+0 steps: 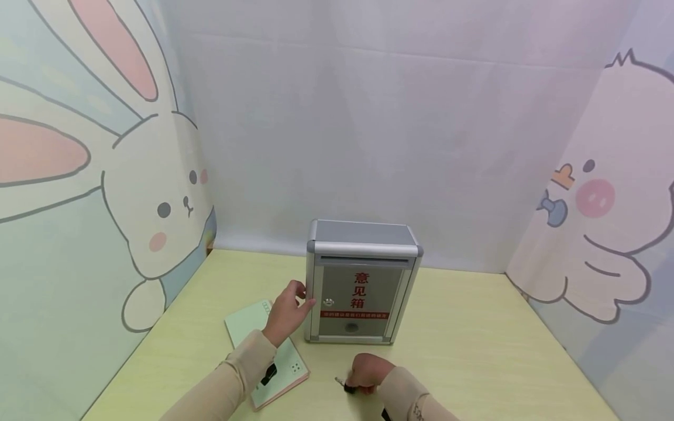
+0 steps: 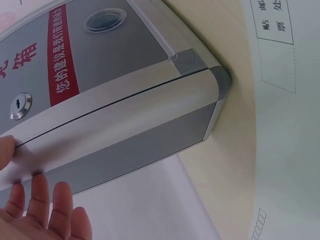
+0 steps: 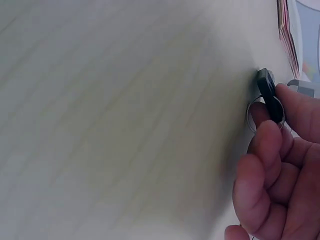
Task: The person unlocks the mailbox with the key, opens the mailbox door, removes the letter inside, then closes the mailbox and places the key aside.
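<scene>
A grey metal suggestion box (image 1: 337,280) with red Chinese characters stands upright on the table. My left hand (image 1: 286,313) touches its left edge; in the left wrist view the thumb is at the front frame and the loosely extended fingers (image 2: 62,200) are against the side. A round keyhole lock (image 2: 20,106) sits on the door near that edge. In front of the box, low over the tabletop, my right hand (image 1: 368,371) pinches black-headed keys (image 3: 270,97) on a metal ring. How many keys there are is hard to tell.
Left of the box lies a stack of pale green envelopes (image 1: 247,324), partly beneath the left forearm. The yellow wood-grain table (image 1: 474,345) meets a white cloth backdrop (image 1: 368,146). Side curtains with a cartoon rabbit (image 1: 158,234) and a chick (image 1: 621,234) flank it.
</scene>
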Demonstrator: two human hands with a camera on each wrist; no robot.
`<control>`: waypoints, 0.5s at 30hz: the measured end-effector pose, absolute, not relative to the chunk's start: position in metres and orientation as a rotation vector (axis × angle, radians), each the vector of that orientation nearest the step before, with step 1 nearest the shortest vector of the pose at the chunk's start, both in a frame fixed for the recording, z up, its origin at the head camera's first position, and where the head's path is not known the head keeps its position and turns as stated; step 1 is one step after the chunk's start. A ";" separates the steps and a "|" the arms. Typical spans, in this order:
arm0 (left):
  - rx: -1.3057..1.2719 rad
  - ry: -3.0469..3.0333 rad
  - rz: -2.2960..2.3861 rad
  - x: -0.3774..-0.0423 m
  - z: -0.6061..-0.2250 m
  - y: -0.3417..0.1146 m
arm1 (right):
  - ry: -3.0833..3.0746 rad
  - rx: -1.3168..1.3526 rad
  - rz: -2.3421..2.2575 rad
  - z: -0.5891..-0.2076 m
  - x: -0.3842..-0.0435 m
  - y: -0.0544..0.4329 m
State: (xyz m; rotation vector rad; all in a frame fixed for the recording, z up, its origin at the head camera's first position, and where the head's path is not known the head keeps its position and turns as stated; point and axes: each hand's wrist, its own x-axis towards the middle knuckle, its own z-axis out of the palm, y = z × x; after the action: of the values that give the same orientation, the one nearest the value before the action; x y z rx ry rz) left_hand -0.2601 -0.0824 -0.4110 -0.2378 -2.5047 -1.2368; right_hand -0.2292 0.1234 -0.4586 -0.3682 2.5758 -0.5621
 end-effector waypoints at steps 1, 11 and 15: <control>-0.235 -2.506 -1.238 -0.260 -0.411 -0.083 | 2.583 -0.357 -0.553 -0.460 -0.230 0.123; -0.263 -2.490 -1.268 -0.260 -0.414 -0.085 | 2.662 -0.279 -0.431 -0.466 -0.232 0.119; -0.266 -2.493 -1.302 -0.259 -0.413 -0.088 | 2.688 -0.302 -0.476 -0.457 -0.229 0.122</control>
State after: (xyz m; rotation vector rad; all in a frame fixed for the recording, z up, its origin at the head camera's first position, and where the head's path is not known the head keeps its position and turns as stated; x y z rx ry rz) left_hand -0.2589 -0.0876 -0.4131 -0.2662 -2.4926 -1.3023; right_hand -0.2295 0.1221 -0.4568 -0.3021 2.6883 -0.4764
